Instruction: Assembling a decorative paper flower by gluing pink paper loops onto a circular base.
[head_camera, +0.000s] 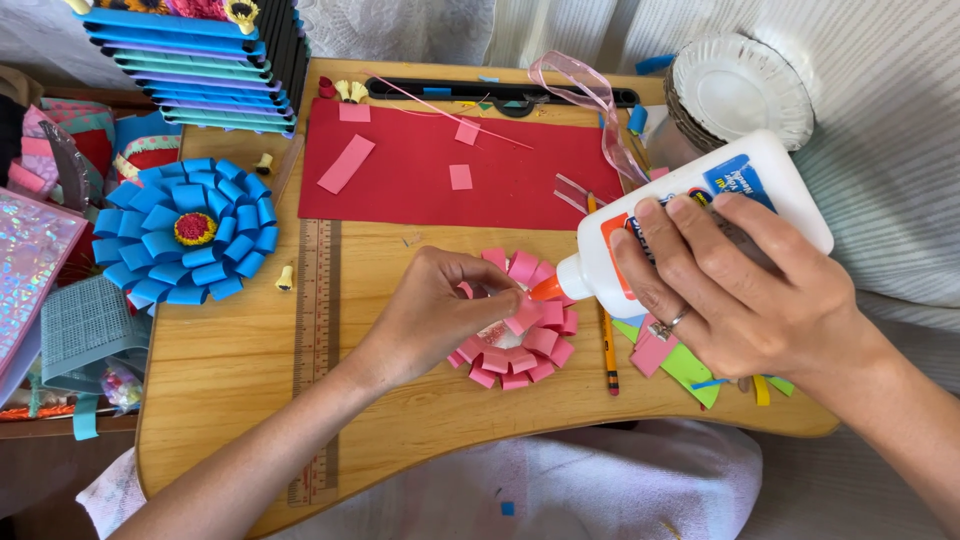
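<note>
gluing loops onto a pink paper flower (520, 325) at the centre of our wooden lap table (230, 370).

our left hand (440, 310) pinches a loop at the flower's 11 o'clock; our right hand (740, 290), at 3 o'clock, grips the white glue bottle (690, 215), its orange tip touching the flower. we judge the outer ring done and the middle unfilled. farther off, at 10 o'clock, lies a finished blue flower (188, 232); at 12, a red sheet (450, 170).

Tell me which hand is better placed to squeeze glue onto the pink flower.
Right. The right hand already grips the glue bottle, its orange tip at the pink paper flower. The left hand fingers pinch a petal there.
</note>
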